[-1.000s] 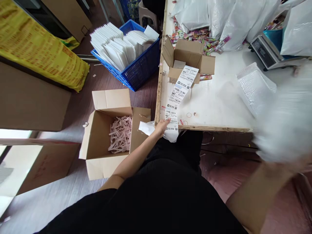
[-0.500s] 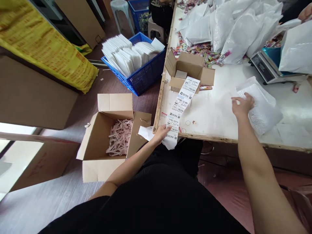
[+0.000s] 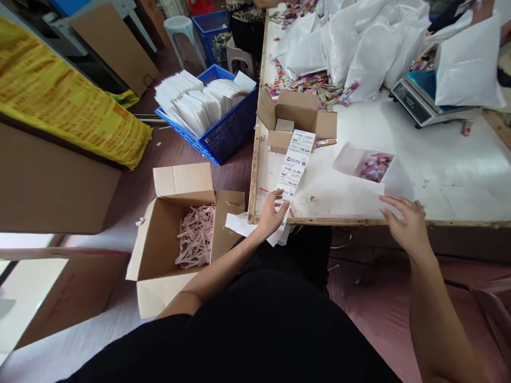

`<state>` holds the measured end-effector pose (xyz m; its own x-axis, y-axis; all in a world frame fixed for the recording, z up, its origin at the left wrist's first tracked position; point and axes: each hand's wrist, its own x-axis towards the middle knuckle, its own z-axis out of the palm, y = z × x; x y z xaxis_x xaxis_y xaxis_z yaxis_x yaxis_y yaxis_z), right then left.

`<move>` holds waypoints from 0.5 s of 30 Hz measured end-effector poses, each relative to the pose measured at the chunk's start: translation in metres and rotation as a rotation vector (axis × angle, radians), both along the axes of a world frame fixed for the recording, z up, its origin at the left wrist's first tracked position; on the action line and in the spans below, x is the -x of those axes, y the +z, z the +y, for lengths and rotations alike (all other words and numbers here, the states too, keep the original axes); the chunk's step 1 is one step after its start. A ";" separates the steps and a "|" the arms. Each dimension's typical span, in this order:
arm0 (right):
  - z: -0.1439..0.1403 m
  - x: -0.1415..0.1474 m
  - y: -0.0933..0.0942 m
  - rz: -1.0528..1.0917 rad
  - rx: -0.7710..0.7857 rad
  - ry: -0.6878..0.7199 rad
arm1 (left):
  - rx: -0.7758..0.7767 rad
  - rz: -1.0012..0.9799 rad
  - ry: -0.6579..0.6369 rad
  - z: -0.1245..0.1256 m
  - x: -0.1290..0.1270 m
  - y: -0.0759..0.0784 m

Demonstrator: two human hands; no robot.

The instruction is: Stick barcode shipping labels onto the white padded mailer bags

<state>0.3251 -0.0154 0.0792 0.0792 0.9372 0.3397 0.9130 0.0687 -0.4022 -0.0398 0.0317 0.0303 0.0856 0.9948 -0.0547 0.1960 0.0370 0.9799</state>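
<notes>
I see the strip of labels (image 3: 294, 165) running from a small open box (image 3: 297, 114) on the table (image 3: 439, 175) down to the near edge, where it hangs over; my left hand (image 3: 273, 215) sits on its lower end, fingers (image 3: 284, 207) loosely curled with the thumb side under the paper, pinching the strip right at the table edge; the forearm reaches up from the lap, elbow bent, wrist slightly cocked back. A loose white sheet (image 3: 239, 223) hangs just left of those fingers, below the edge.

My right hand (image 3: 405, 223) lies palm down at the near edge, fingers (image 3: 389, 205) spread and nearly straight, gripping nothing; the fingertips rest on the near corner of a flat white bag (image 3: 393, 181), whose far end is open and shows coloured sweets (image 3: 375, 165) inside; the arm comes in straight from the lower right.

Beyond the fingers of both hands, at the far side of the table, stand a heap of white bags (image 3: 351, 42), scattered wrappers (image 3: 311, 85) and a scale (image 3: 415, 101). Left of my left fingers, down on the floor, an open carton (image 3: 175, 266) holds pink paper shreds (image 3: 197, 234); farther off is a blue crate (image 3: 223, 127) full of white envelopes (image 3: 187, 101).
</notes>
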 end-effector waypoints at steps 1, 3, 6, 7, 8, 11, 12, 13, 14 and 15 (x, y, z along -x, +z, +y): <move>-0.025 0.002 0.005 -0.010 -0.012 0.008 | 0.054 -0.043 -0.044 0.005 -0.012 0.004; -0.067 0.005 0.012 -0.043 -0.013 -0.010 | 0.198 -0.122 -0.132 0.016 -0.038 0.012; -0.107 0.005 0.014 -0.087 0.017 -0.060 | 0.393 -0.151 -0.358 0.024 -0.076 0.023; -0.116 0.007 0.015 -0.100 0.027 -0.082 | 0.425 -0.115 -0.460 0.023 -0.087 0.026; -0.122 0.011 0.016 -0.110 0.031 -0.113 | 0.430 -0.063 -0.557 0.020 -0.097 0.028; -0.125 0.043 0.023 -0.046 -0.048 -0.233 | 0.364 0.045 -0.734 0.009 -0.113 0.032; -0.121 0.059 0.025 0.028 -0.084 -0.253 | 0.356 0.025 -0.753 0.005 -0.115 0.031; -0.115 0.077 0.025 0.130 -0.100 -0.247 | 0.369 -0.022 -0.757 0.002 -0.115 0.030; -0.107 0.094 0.023 0.252 -0.083 -0.215 | 0.400 -0.088 -0.752 -0.001 -0.113 0.029; -0.098 0.111 0.020 0.382 -0.039 -0.168 | 0.434 -0.163 -0.734 -0.003 -0.109 0.027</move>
<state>0.2142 -0.1138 0.0987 0.3572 0.8875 0.2912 0.6986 -0.0470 -0.7140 0.0696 0.0284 0.0573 0.7377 0.5788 -0.3476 0.1749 0.3335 0.9264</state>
